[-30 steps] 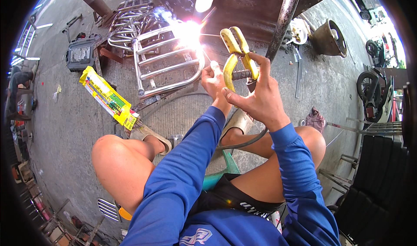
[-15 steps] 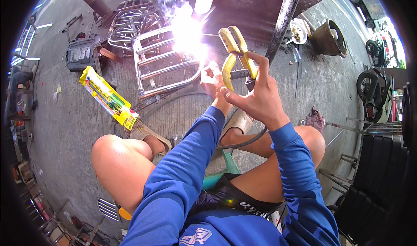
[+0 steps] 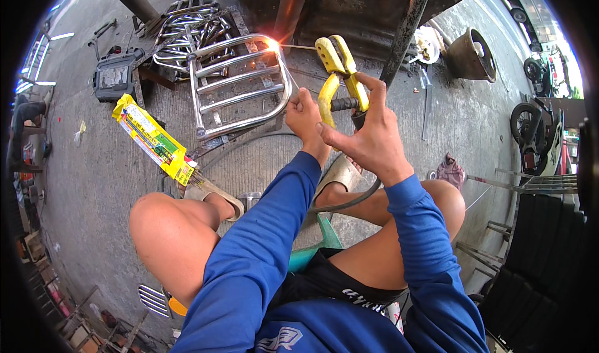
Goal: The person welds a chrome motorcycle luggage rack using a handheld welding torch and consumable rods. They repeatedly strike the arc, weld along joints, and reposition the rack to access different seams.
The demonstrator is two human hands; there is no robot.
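My right hand (image 3: 377,131) is wrapped round a yellow welding electrode holder (image 3: 328,97), thumb on one side and index finger on the other. A thin welding electrode (image 3: 299,47) runs left from its jaws to the far right corner of a shiny tubular metal rack (image 3: 240,95). An orange-red glow sits at that corner. Close to the rack's right side, my left hand (image 3: 304,119) is closed, pinching what looks like a thin rod (image 3: 292,80) that slants up toward the glowing corner. Its fingertips are partly hidden.
A yellow electrode packet (image 3: 153,140) lies by my left foot. Shiny metal pieces (image 3: 193,32) are piled behind the rack, near a dark case (image 3: 117,75). A black cable (image 3: 349,206) hangs from the holder. A rusty pot (image 3: 468,57) stands far right.
The bright white welding arc and its smoke have died down to a small orange glow, and the rack's corner shows. Both hands keep nearly the same places.
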